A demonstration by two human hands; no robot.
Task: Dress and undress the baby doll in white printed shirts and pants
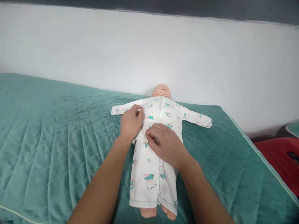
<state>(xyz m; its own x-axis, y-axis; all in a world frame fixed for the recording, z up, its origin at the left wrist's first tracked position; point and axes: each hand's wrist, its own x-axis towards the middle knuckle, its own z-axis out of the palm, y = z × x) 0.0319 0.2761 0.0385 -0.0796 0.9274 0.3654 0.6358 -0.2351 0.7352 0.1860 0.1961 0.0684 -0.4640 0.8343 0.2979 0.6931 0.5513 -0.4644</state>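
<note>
A baby doll (161, 91) lies on its back on a teal quilted bed cover (58, 130), head toward the wall. It wears a white printed top (163, 113) and matching white trousers (149, 180); bare feet stick out at the bottom. My left hand (131, 123) rests on the doll's left side of the top, fingers curled and pinching the fabric. My right hand (167, 144) lies over the doll's waist, fingers closed on the hem of the top where it meets the trousers.
A white wall (149, 53) runs behind the bed. The bed's right edge (257, 149) slopes down toward a red object (280, 158) on the floor.
</note>
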